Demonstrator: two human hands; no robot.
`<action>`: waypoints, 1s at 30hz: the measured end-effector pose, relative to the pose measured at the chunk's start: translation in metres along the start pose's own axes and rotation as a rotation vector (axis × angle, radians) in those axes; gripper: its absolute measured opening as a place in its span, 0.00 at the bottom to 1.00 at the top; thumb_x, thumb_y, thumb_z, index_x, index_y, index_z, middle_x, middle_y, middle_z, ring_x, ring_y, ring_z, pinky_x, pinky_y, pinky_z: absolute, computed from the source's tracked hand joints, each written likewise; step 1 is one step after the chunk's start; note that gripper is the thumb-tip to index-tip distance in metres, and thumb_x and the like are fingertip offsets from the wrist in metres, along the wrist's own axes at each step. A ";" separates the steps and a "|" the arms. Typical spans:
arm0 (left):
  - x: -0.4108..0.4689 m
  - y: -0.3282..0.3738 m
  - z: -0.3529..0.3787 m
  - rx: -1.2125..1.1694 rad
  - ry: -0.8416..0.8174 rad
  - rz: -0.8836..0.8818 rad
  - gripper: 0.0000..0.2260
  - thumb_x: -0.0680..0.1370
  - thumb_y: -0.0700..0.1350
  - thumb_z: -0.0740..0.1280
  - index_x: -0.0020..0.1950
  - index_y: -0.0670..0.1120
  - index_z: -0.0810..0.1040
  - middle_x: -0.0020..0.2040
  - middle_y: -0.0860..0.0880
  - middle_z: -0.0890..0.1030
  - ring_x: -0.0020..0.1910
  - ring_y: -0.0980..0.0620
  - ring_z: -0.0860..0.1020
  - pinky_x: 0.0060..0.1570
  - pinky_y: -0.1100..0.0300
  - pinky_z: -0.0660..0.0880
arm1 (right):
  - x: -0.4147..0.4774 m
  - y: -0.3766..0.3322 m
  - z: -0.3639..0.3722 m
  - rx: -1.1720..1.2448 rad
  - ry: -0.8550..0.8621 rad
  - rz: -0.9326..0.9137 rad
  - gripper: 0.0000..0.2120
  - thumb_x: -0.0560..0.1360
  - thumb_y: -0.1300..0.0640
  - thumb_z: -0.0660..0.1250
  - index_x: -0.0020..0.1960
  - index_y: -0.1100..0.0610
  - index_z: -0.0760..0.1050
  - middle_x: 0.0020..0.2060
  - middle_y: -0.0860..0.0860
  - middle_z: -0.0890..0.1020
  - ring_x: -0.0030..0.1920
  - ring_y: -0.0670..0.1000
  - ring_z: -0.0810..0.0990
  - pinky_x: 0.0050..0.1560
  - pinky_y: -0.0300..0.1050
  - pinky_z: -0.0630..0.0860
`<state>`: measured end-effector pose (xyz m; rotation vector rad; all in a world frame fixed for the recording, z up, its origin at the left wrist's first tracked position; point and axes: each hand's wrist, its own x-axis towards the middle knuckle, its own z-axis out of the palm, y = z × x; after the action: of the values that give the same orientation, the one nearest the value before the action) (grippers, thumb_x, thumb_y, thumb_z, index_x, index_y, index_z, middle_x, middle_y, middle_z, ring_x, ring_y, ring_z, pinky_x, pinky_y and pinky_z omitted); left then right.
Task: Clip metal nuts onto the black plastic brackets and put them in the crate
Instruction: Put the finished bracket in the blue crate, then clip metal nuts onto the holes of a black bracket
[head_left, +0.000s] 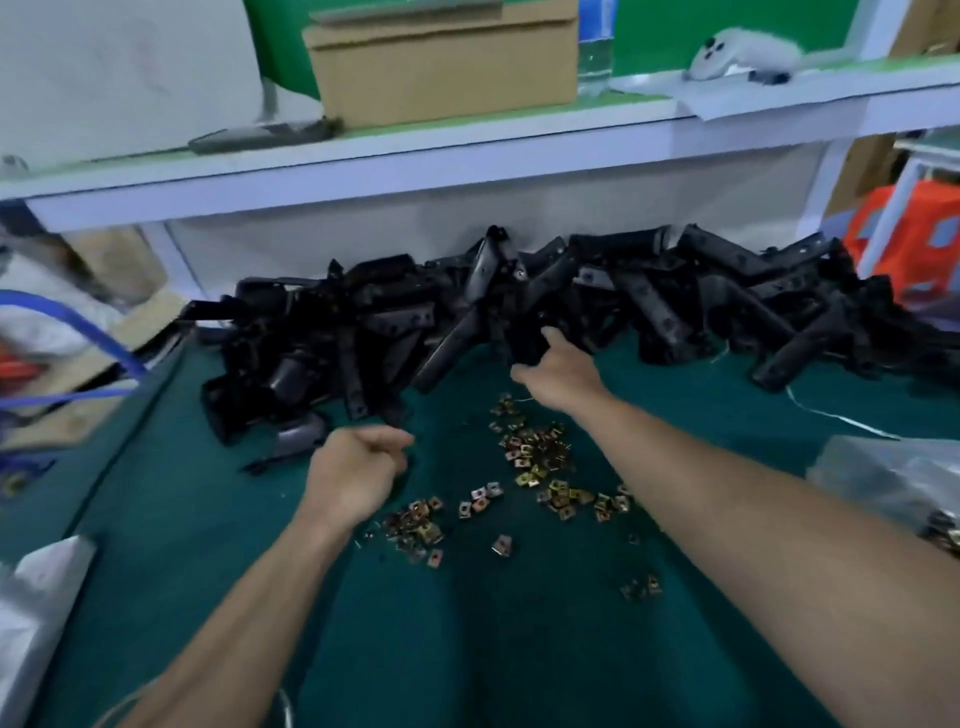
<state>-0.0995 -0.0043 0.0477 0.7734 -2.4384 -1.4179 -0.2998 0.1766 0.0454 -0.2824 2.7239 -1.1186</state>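
A long heap of black plastic brackets (649, 296) lies along the back of the green table (467, 649). Several brass-coloured metal nuts (535, 452) are scattered on the mat in front of it. My right hand (558, 371) reaches into the heap and grips a black bracket (524, 338) at its near edge. My left hand (358, 467) hovers over the mat left of the nuts with its fingers curled into a loose fist; whether it holds a nut is hidden. The crate's blue rim (78, 322) shows at the far left.
A white shelf (467, 150) overhangs the heap, carrying a cardboard box (447, 62) and a water bottle (596, 47). A clear plastic bag (893, 478) lies at the right, a white bag (36, 613) at the lower left. An orange crate (919, 239) stands beyond the table's right end.
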 end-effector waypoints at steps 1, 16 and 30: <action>-0.005 -0.006 0.005 0.079 0.007 -0.007 0.11 0.77 0.39 0.70 0.53 0.52 0.86 0.47 0.54 0.85 0.47 0.57 0.81 0.43 0.69 0.74 | 0.006 -0.006 0.012 -0.001 0.021 -0.013 0.40 0.78 0.44 0.69 0.82 0.50 0.51 0.61 0.55 0.79 0.55 0.56 0.80 0.47 0.51 0.79; -0.016 -0.043 0.045 0.474 0.050 0.380 0.21 0.83 0.57 0.61 0.75 0.53 0.72 0.76 0.54 0.70 0.76 0.53 0.64 0.77 0.58 0.58 | 0.065 -0.041 0.007 0.556 0.143 0.273 0.05 0.78 0.60 0.67 0.52 0.61 0.79 0.45 0.58 0.81 0.39 0.54 0.80 0.29 0.41 0.77; -0.024 -0.027 0.042 0.256 -0.058 0.372 0.02 0.73 0.53 0.77 0.44 0.59 0.87 0.45 0.72 0.78 0.49 0.70 0.76 0.54 0.69 0.73 | -0.094 0.016 -0.030 1.372 -0.543 0.189 0.14 0.79 0.56 0.62 0.49 0.65 0.82 0.34 0.55 0.77 0.34 0.52 0.74 0.37 0.44 0.73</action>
<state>-0.0885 0.0291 0.0047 0.2982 -2.6622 -1.0183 -0.2178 0.2308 0.0648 -0.0692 1.0831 -2.0838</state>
